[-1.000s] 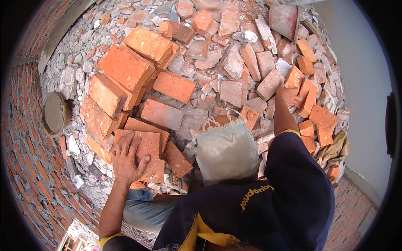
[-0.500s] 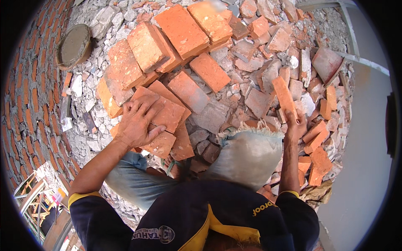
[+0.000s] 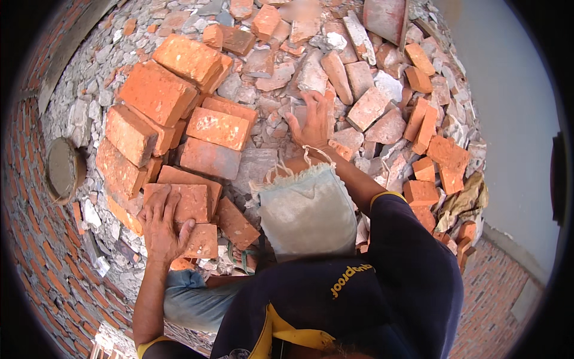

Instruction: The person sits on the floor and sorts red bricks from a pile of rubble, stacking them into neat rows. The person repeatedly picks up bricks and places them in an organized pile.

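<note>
My left hand (image 3: 162,222) rests on an orange brick (image 3: 190,202) at the near end of the brick pile, its fingers stretched over the brick's left end and its thumb spread along the near side. Another brick (image 3: 202,242) lies just below that one, and a tilted brick (image 3: 236,224) leans to the right. Beyond my knee, my right hand (image 3: 312,122) is open above the rubble with its fingers apart, holding nothing. Closest to its fingertips is a pale broken chunk (image 3: 312,73). Left of this hand, a speckled brick (image 3: 218,127) lies beside the stacked bricks (image 3: 158,93).
A round tub of grey mortar (image 3: 63,170) stands at the left by the brick wall (image 3: 30,197). Broken bricks (image 3: 448,157) and rubble spread to the right, up to a smooth grey wall (image 3: 514,119). A reddish-grey pan (image 3: 384,19) lies at the far side.
My right hand has moved left and away from me, and no longer holds the narrow brick. A further brick shows behind the speckled one. The view has shifted right; my left hand stays on its brick.
</note>
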Demonstrator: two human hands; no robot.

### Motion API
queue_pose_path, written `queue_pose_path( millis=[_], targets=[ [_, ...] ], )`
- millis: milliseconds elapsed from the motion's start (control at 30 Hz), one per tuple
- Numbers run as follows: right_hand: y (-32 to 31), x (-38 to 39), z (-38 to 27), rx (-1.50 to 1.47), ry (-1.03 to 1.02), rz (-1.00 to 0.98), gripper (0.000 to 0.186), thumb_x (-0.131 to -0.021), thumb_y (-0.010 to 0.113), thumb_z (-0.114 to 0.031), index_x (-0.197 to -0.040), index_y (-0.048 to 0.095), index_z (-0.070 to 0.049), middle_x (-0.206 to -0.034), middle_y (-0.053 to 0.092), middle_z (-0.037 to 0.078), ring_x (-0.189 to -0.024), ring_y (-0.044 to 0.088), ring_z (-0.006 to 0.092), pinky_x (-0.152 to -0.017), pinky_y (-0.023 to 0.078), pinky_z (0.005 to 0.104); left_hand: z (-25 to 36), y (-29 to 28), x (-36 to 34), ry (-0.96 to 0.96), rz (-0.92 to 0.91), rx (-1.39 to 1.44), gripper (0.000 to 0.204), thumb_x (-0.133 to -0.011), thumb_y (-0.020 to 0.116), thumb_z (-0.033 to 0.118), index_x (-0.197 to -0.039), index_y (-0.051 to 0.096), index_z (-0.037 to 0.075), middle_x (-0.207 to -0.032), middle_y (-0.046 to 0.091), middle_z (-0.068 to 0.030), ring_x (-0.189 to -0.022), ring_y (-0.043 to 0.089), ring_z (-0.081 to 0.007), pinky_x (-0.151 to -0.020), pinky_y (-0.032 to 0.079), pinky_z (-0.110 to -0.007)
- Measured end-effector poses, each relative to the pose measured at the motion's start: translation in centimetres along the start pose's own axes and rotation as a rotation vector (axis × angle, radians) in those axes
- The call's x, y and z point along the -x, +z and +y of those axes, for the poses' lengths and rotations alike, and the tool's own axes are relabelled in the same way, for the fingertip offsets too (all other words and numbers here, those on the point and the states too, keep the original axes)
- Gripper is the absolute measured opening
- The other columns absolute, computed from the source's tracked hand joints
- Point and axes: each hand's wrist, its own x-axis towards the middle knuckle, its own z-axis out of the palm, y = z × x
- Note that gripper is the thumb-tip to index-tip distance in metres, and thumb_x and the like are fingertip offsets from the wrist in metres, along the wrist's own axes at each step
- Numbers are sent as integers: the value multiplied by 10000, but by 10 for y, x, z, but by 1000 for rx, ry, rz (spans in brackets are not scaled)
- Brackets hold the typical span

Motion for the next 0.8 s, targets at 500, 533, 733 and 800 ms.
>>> queue_pose_path(
  millis=[500,533,733,800],
  targets=[
    [-71,-14,157,280,1105,286,795,-721,727,-350,-1368,427,1,-1208,562,242,-1124,574,368,-980,467,457,-4,3,3,34,58,-48,638,-825,654,453,-1339,521,99,-1448,432,-117,-1296,395,-327,-1024,283,-486],
    [-84,-10,162,-233,1073,275,717,-745,678,-345,-1342,464,-10,-1197,586,217,-1113,585,355,-976,471,460,-4,3,3,21,53,-44,638,-824,656,451,-1338,522,98,-1446,433,-117,-1290,399,-326,-1021,285,-484],
    [-122,10,150,-1654,949,133,542,-822,531,-341,-1290,546,-69,-1219,625,116,-1119,596,314,-985,467,482,-3,2,0,42,52,-32,634,-827,649,460,-1326,533,87,-1432,444,-121,-1255,418,-318,-1010,283,-467],
    [-105,-1,134,-1561,925,56,511,-840,540,-324,-1273,553,-52,-1173,641,101,-1067,618,281,-951,483,446,-2,1,0,28,26,-23,619,-830,643,456,-1308,536,76,-1422,447,-137,-1276,410,-338,-1026,280,-482]
  ],
)
